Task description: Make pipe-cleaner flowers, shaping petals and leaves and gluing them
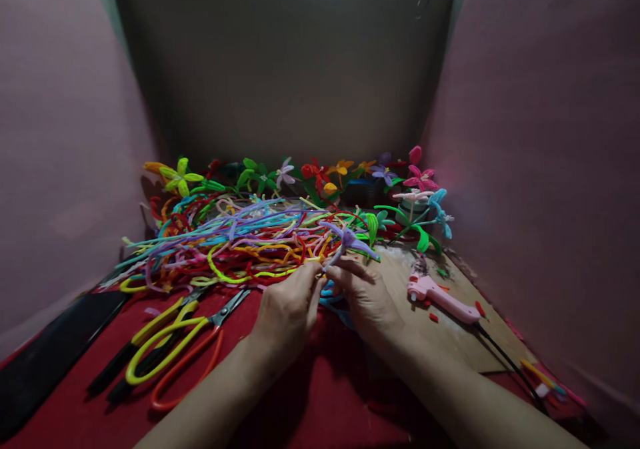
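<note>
The left hand (290, 299) and right hand (369, 295) meet at the fingertips, both pinching the lower part of the stem of a light-purple, fuzzy wire flower (349, 237); exactly where each fingertip presses is hidden. The flower is just beyond the hands, above the near edge of a tangled pile of multicoloured fuzzy wires (240, 235). Its long axis, the stem, slants from the fingertips away and to the right, with the bloom at the far, upper end; one petal reaches left, another right and slightly down.

The step in hand looks like working the stem with the fingertips, perhaps twisting or wrapping it. The next move seems to call for one hand steadying the stem while the other turns, without crushing the petals.

Right of the hands, a pink plastic glue gun (443, 299) lies on a tan flat board (493, 335). Left of them, yellow-and-orange-handled metal scissors (167, 342) rest on the red-covered desk (237, 335).
</note>
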The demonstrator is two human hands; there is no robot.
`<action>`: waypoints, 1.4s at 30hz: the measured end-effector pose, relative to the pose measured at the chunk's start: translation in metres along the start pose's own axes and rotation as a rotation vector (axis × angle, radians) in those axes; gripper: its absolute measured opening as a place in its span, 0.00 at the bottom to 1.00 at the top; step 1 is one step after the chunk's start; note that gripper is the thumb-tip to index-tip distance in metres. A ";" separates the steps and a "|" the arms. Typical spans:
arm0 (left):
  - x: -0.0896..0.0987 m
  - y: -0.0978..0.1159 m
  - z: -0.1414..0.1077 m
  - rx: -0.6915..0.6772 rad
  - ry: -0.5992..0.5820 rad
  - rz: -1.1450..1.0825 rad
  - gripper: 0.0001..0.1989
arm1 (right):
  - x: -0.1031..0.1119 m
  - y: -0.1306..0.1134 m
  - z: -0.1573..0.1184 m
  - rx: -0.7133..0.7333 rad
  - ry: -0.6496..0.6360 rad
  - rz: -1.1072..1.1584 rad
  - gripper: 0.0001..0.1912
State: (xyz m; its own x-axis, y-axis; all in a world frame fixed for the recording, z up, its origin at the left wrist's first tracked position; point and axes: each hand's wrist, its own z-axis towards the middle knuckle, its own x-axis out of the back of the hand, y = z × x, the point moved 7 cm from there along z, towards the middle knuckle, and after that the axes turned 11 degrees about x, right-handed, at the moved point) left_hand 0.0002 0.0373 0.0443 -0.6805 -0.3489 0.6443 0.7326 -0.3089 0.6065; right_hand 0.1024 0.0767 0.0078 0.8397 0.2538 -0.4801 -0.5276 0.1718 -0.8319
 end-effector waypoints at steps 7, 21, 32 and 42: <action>0.004 -0.003 0.003 0.133 -0.052 -0.196 0.07 | -0.011 -0.011 -0.002 0.067 -0.126 -0.101 0.06; -0.023 -0.013 -0.003 0.648 -0.717 -1.226 0.05 | -0.010 -0.010 0.004 0.078 -0.215 -0.070 0.05; 0.007 0.002 0.001 0.050 -0.002 -0.224 0.05 | -0.007 -0.015 0.000 0.136 -0.057 -0.042 0.07; -0.015 -0.019 0.001 0.601 -0.427 -0.950 0.07 | -0.013 -0.017 0.003 0.138 -0.234 -0.110 0.07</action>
State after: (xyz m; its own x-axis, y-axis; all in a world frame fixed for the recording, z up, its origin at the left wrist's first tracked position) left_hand -0.0036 0.0495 0.0242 -0.9780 0.1511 -0.1440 -0.1091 0.2180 0.9698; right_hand 0.1006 0.0732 0.0290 0.8486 0.4366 -0.2987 -0.4612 0.3342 -0.8219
